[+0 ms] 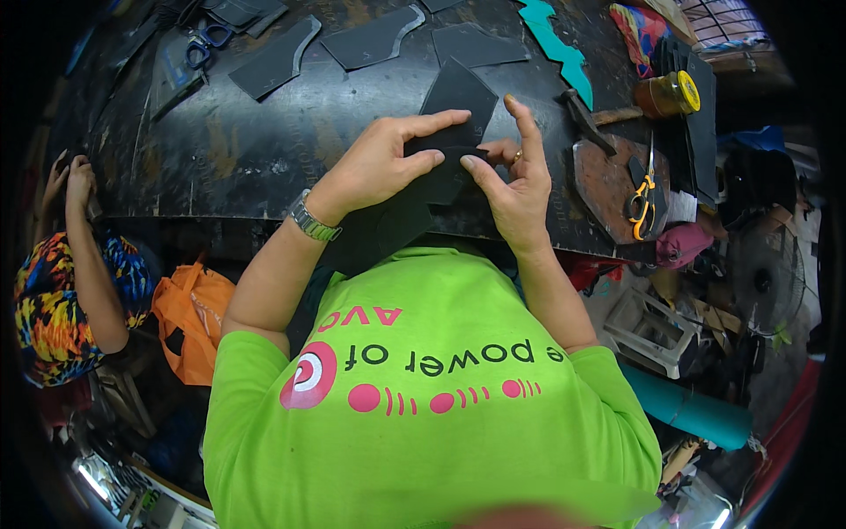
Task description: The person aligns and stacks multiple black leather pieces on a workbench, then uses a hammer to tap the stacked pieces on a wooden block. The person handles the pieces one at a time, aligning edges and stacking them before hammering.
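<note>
I hold a black cut sheet piece (pixel 388 229) at the table's near edge, with part of it hanging down against my shirt. My left hand (pixel 379 163), a metal watch on its wrist, has its thumb pressed on the piece and the index finger stretched above it. Its other fingers are hidden. My right hand (pixel 520 181) pinches the right edge of the piece, its index finger raised and dark at the tip. Just beyond my hands another flat black piece (pixel 460 93) lies on the table, partly covered by my left fingers.
Several black cut pieces (pixel 374 40) lie along the far side of the table (pixel 203 150). At right are a teal strip (pixel 560 48), a hammer (pixel 589 123), yellow-handled scissors (pixel 641 207) on a board, and a yellow-lidded jar (pixel 667 94). Another person's arm (pixel 92 256) rests at left.
</note>
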Action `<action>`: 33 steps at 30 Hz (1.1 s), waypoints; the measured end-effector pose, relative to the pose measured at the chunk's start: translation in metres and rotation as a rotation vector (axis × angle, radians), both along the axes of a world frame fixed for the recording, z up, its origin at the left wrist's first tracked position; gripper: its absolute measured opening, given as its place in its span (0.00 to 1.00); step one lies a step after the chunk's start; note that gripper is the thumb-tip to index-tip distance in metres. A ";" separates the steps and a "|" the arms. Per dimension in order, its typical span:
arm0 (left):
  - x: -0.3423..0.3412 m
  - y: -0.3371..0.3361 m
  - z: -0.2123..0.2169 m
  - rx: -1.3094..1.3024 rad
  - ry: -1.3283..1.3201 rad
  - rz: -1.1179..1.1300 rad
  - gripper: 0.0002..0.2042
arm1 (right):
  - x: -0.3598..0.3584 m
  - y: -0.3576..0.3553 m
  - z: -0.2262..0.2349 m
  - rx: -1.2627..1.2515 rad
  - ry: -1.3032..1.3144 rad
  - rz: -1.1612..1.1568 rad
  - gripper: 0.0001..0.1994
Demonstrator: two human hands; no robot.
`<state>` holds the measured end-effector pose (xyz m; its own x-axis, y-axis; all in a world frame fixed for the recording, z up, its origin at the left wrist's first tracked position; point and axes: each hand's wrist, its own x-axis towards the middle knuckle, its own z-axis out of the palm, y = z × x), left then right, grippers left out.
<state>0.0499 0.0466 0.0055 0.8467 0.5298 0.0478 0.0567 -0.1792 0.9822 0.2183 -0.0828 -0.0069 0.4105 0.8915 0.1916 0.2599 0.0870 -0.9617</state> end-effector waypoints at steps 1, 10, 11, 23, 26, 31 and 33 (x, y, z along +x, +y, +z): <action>0.000 -0.002 -0.001 -0.003 -0.020 0.023 0.24 | -0.001 -0.001 -0.001 -0.005 0.005 -0.017 0.41; -0.002 -0.011 -0.006 -0.055 -0.045 0.095 0.23 | -0.006 0.000 -0.005 -0.003 0.377 -0.012 0.43; -0.002 -0.011 -0.006 -0.051 -0.038 0.089 0.23 | -0.004 0.001 -0.005 -0.003 0.392 -0.009 0.43; -0.005 -0.004 -0.005 -0.056 -0.042 -0.021 0.22 | 0.009 0.005 -0.013 -0.164 0.702 0.044 0.25; -0.001 0.004 0.003 0.113 -0.014 -0.071 0.25 | 0.017 0.005 -0.012 -0.237 0.686 0.069 0.10; 0.014 0.015 0.007 0.454 0.088 -0.007 0.36 | 0.020 0.003 -0.009 -0.354 0.287 -0.094 0.08; 0.019 0.015 0.002 0.561 0.181 0.040 0.38 | 0.023 0.003 -0.003 -0.488 -0.172 -0.100 0.10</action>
<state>0.0692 0.0619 0.0073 0.8474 0.4971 0.1865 0.2319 -0.6626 0.7122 0.2412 -0.0797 -0.0096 0.4970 0.8520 -0.1643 0.4017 -0.3938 -0.8268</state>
